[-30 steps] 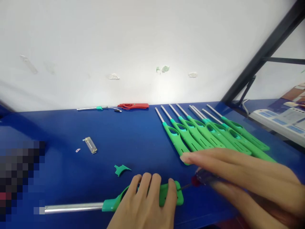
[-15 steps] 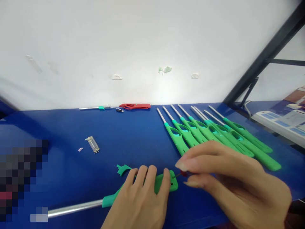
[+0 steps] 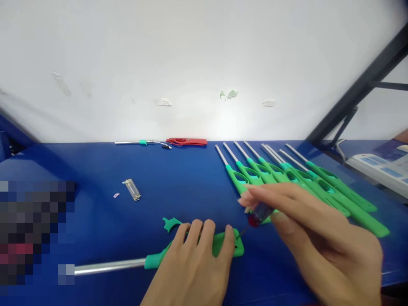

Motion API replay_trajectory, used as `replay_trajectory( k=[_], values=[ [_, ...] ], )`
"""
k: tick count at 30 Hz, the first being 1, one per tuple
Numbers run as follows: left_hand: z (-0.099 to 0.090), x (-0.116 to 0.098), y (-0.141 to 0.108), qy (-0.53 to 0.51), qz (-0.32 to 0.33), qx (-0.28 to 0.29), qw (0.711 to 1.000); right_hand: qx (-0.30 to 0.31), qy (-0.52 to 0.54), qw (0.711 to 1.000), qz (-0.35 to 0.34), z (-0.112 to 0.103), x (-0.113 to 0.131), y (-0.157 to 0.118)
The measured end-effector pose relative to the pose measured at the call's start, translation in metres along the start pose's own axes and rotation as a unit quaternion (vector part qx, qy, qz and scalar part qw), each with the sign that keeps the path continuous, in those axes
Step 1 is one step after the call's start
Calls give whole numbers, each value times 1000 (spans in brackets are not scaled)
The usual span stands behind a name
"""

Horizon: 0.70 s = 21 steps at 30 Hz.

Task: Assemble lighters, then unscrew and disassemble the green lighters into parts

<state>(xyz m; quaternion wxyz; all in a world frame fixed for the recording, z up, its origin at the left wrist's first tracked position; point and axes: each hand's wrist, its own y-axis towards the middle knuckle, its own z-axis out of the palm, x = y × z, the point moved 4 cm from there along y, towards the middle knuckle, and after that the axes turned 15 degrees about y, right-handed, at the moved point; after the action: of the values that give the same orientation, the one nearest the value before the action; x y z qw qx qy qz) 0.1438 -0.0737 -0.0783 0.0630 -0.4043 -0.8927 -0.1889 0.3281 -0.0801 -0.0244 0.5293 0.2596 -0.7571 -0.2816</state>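
Note:
A green long-necked gas lighter [image 3: 239,250] lies on the blue table in front of me, its metal barrel pointing left. My left hand [image 3: 194,263] lies over its handle with bent fingers, pinning it down and hiding most of the handle. My right hand [image 3: 331,238] is closed around a small screwdriver [image 3: 260,211] with a see-through handle and a red collar. The screwdriver's thin shaft slants down to the butt end of the handle, at or beside a small hole. Just beyond my left fingers a loose-looking teal trigger piece [image 3: 171,224] sticks out.
Several green lighters [image 3: 251,172] lie side by side at the right. A clear fuel tank [image 3: 132,189] and a tiny pale part [image 3: 116,195] lie at the left. Along the wall are a red lighter body [image 3: 188,141] and a metal barrel [image 3: 127,143] with wires.
My right hand has opened its pinch into a looser grip higher on the screwdriver, showing more of the handle. The view has shifted slightly left. My left hand stays on the lighter.

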Motion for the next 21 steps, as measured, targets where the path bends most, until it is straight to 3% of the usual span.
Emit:
replay_trajectory(
  k=[7,12,17,21],
  values=[
    [-1,-1,1,17,-2,5,1000,-34,-5,999,-17,-3,7,-3],
    [-5,-2,1,19,-3,11,1000,1,-8,1000,12,1,4,-5],
    [-3,-1,1,24,-2,17,1000,-15,-4,999,-33,-2,6,-3],
    [0,-2,2,23,23,39,999,25,-22,999,-1,0,4,-2]
  ],
)
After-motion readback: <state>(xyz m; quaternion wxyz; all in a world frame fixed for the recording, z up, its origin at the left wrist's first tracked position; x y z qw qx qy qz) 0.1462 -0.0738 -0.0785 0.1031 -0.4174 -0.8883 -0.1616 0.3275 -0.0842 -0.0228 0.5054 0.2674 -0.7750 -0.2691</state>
